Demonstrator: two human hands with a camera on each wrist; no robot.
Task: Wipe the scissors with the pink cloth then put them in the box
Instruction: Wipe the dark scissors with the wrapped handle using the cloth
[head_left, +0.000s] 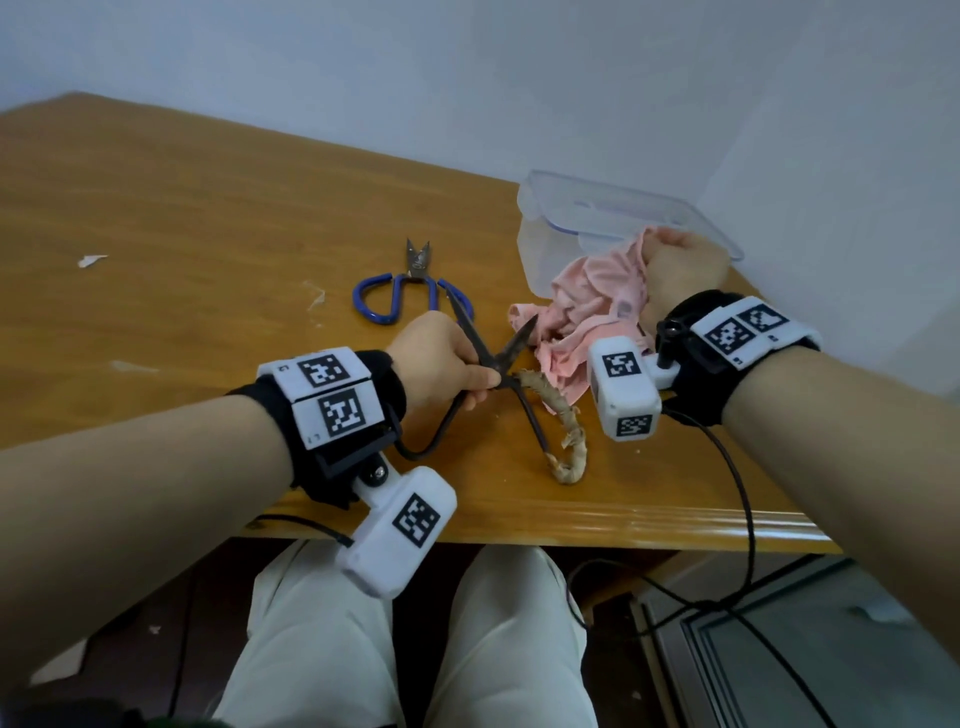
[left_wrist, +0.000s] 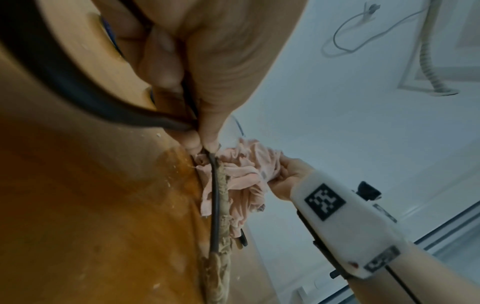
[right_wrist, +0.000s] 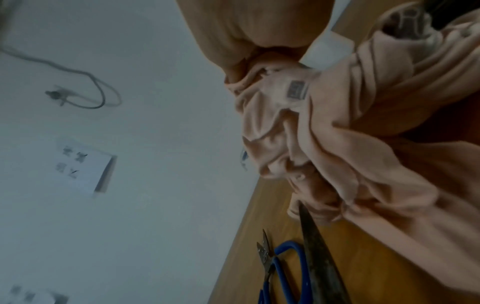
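My left hand (head_left: 441, 358) pinches the dark old scissors (head_left: 511, 351) near their pivot, low over the wooden table. Their blades stand apart in a V. One handle is bare metal; the other (left_wrist: 221, 232) is wrapped in tan cloth. My right hand (head_left: 680, 265) grips the bunched pink cloth (head_left: 587, 301) just right of the blades. In the right wrist view one blade tip (right_wrist: 301, 209) meets a fold of the cloth (right_wrist: 350, 144). A clear plastic box (head_left: 535, 254) stands open behind the cloth. Blue-handled scissors (head_left: 418, 257) lie on the table beyond my left hand.
Small paper scraps (head_left: 92, 260) lie on the left part of the table (head_left: 182, 218). Its front edge (head_left: 519, 527) runs just under my wrists, above my knees. Walls close off the far and right sides. Black cables (head_left: 743, 499) hang from my right wrist.
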